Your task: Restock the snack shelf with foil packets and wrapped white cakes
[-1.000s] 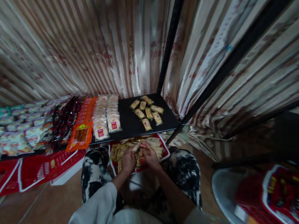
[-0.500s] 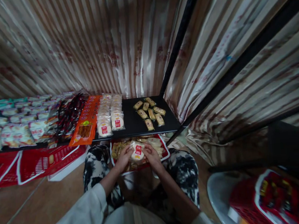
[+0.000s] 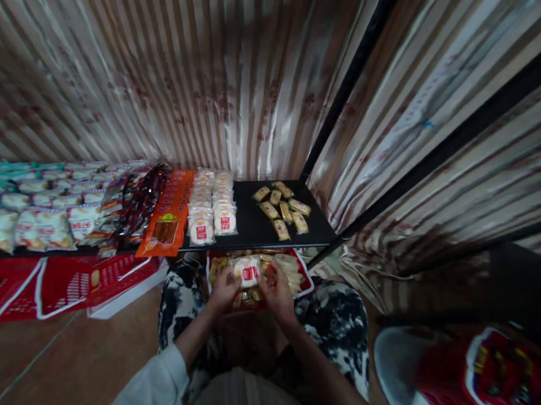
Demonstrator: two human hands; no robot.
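Note:
A clear packet of round white rice crackers [image 3: 248,271] with a red label is held up in front of me. My left hand [image 3: 225,291] pinches its left side. At its right edge, my right hand [image 3: 278,291] has its fingers curled against the wrapper. Just below and behind the packet is a red basket [image 3: 307,279] with a white rim, holding several wrapped snacks. On the black shelf [image 3: 254,236] beyond, similar rice cracker packets [image 3: 225,218] stand in two rows. Small yellowish wrapped biscuits [image 3: 281,229] lie loosely to their right.
Left along the shelf are an orange snack bag [image 3: 165,223], dark packets [image 3: 142,200] and white puffy bags [image 3: 43,228]. Red baskets [image 3: 66,287] sit below them. A black pole [image 3: 349,78] rises at the shelf's right end. At lower right stands another red basket [image 3: 445,370].
The packet has been turned in my hands, so its label sits differently. My view has shifted slightly, moving the shelf goods to the right in the picture.

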